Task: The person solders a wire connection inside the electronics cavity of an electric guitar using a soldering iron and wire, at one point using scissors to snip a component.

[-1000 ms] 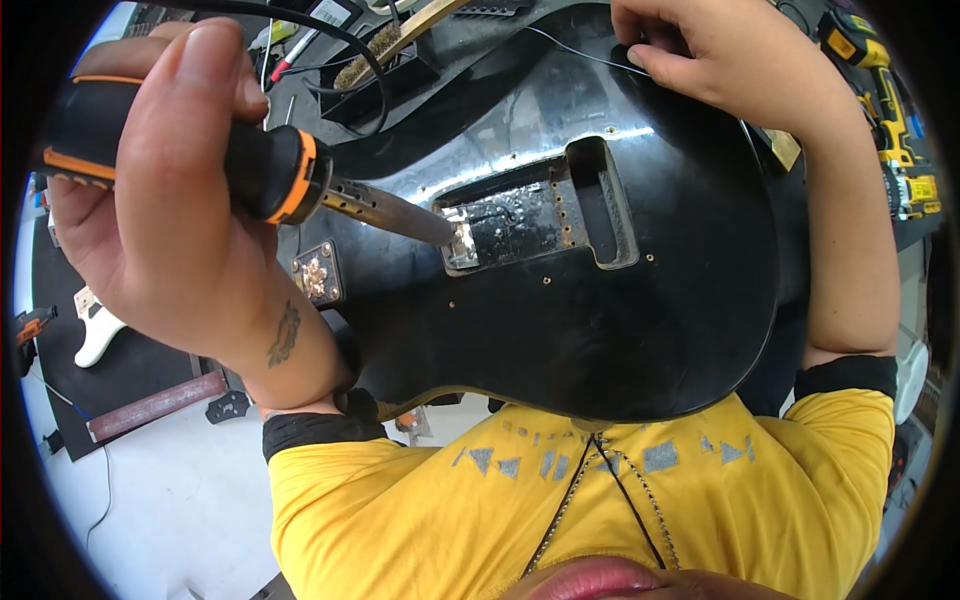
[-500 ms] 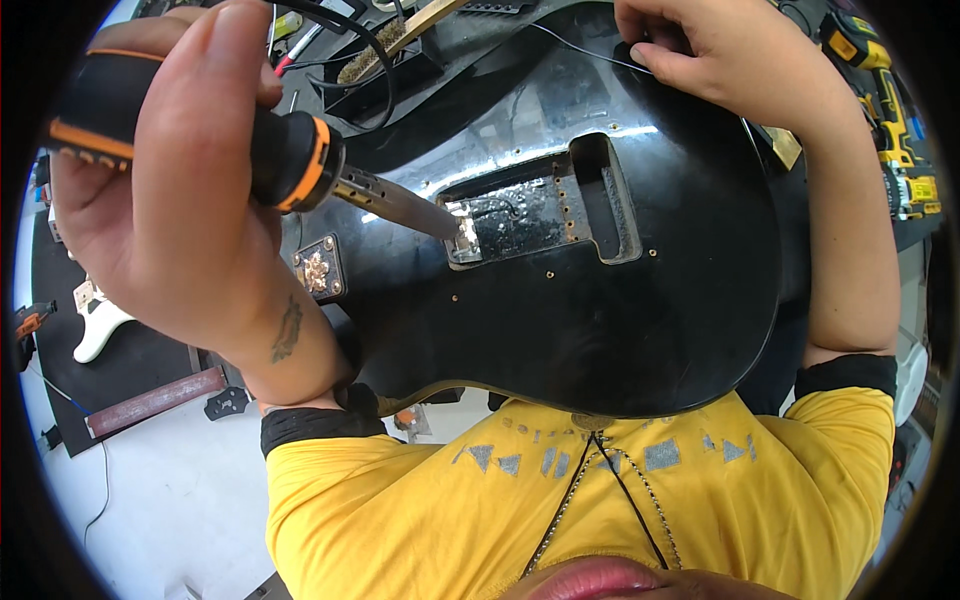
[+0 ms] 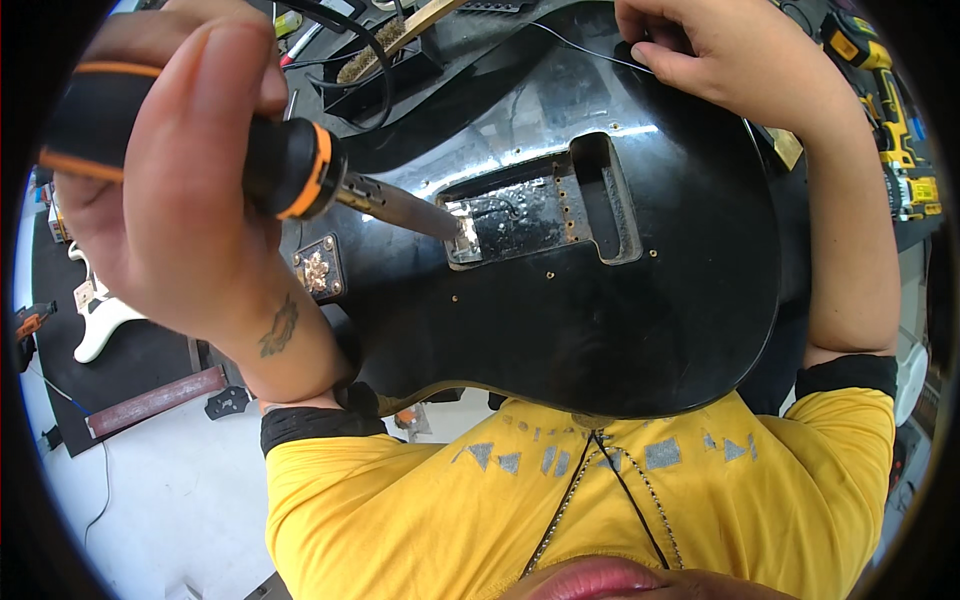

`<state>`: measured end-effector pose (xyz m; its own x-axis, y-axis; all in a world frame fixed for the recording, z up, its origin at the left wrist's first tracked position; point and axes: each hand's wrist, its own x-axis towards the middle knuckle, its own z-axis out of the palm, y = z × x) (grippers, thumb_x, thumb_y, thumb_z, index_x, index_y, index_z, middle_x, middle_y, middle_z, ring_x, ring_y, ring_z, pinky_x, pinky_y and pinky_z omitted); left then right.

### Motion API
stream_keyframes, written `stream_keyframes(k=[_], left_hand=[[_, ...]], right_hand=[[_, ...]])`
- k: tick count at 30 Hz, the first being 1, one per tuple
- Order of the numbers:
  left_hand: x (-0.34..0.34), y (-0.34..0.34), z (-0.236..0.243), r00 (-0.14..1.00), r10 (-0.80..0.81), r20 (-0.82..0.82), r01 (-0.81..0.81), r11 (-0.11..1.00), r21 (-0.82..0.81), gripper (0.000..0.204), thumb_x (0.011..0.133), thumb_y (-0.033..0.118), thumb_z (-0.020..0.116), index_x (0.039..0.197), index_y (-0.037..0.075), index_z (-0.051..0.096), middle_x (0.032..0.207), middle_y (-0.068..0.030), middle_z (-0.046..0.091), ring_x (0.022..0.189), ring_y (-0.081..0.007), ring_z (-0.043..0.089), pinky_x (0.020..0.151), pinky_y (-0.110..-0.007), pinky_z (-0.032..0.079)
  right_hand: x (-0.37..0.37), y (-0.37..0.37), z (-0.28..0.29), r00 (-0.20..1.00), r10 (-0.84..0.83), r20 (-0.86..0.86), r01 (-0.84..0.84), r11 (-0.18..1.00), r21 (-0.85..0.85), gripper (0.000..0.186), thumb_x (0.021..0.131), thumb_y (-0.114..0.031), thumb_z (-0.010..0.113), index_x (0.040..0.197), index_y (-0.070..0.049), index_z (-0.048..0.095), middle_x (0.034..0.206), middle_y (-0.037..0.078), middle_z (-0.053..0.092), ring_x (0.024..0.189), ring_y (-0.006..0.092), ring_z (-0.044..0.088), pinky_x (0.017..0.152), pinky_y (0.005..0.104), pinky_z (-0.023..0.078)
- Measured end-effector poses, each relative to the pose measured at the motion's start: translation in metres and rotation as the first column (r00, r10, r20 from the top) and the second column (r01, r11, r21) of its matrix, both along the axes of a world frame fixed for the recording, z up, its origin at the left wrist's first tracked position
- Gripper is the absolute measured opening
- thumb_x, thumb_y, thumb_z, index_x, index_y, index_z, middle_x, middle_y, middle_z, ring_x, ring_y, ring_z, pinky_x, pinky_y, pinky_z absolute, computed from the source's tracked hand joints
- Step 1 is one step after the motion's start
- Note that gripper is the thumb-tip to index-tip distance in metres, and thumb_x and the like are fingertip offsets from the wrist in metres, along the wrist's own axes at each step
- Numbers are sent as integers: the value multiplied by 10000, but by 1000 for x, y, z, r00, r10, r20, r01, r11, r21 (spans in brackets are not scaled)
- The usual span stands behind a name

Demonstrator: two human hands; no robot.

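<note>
Guitar body (image 3: 590, 330) — right of left hand (image 3: 190, 190), far edge under right hand (image 3: 695, 45).

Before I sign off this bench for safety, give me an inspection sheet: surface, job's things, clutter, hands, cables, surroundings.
Surface: grey worktop, partly visible beyond the black guitar body.
Job's things: soldering iron slants into the body's cavity, at a shiny metal plate; tip contact unclear.
Clutter: wooden-handled brush near the picture's top edge.
Hands: left hand wraps the iron; right hand is at a thin wire, grip unclear.
Cables: black cable loops beside the brush.
Surroundings: yellow-and-black power tools right; white guitar body left, on black mat.
</note>
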<state>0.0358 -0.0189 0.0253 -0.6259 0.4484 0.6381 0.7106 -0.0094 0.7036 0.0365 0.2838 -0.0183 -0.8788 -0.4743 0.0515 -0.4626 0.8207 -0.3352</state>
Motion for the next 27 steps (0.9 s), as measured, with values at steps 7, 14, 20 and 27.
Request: stream_keyframes(k=[7,14,20,27], left_hand=[[-4,1,-8,869,438,-231,-459,887,-47,80,896,0,710,935,-71,704,902,-160,685,800,-182,666,730,-261,512],[4,6,-1,952,213,-220,-224,974,-30,94,890,-15,627,977,-38,653,797,-181,595,707,-187,559,659,-287,490],[-11,-15,8,958,-280,68,282,959,-24,191,881,-31,572,1061,-18,635,809,-130,513,687,-144,444,565,-294,303],[-11,-5,-6,972,224,-69,-223,975,19,100,881,4,663,930,-79,637,849,-205,596,791,-224,589,727,-296,505]], right_hand=[[-1,-1,-1,999,3,-36,-2,1000,7,144,872,-122,687,923,13,682,777,155,688,729,303,690,699,393,548],[-15,7,-9,999,-13,41,14,1000,-19,145,869,-120,688,917,17,683,772,161,687,728,311,692,698,395,545],[4,-2,1,995,22,-99,-22,1000,0,143,871,-119,687,910,19,677,755,158,683,719,317,689,697,400,545],[0,0,-4,1000,13,-26,-13,1000,-10,142,875,-121,686,902,17,676,754,156,685,717,312,689,695,398,547]])
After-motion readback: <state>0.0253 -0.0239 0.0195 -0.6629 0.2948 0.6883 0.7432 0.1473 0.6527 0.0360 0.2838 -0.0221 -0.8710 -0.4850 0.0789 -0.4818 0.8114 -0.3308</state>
